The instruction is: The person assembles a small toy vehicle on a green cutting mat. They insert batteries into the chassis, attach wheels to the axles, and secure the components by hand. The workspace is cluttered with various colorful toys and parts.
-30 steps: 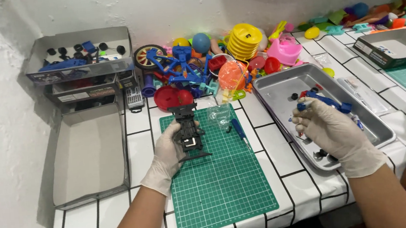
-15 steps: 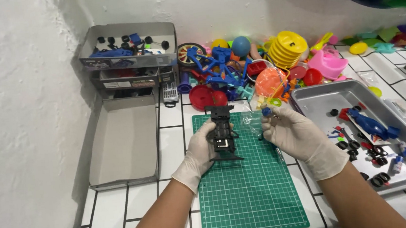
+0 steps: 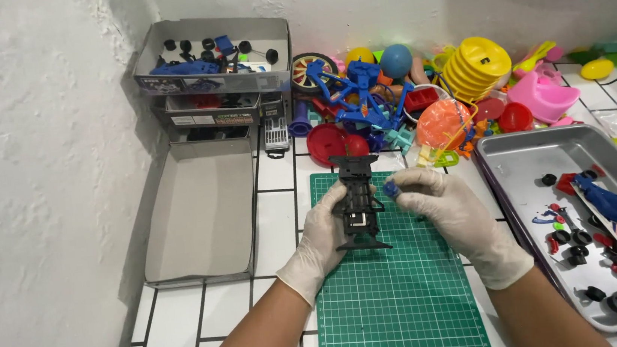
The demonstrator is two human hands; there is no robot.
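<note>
The gloved left hand (image 3: 322, 236) grips the black toy-car chassis (image 3: 359, 200) upright on the green cutting mat (image 3: 400, 300), while the right hand (image 3: 444, 209) pinches a small blue part (image 3: 391, 188) just beside it. Pinched this lightly, the part could slip and roll away. On the right, the metal tray (image 3: 518, 153) holds a blue car body (image 3: 613, 204) and black wheels (image 3: 567, 235); the far-left grey box (image 3: 210, 55) holds more wheels and blue pieces.

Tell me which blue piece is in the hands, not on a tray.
The small blue part pinched in the right hand, beside the black chassis. The bigger blue body shell lies in the metal tray.
</note>
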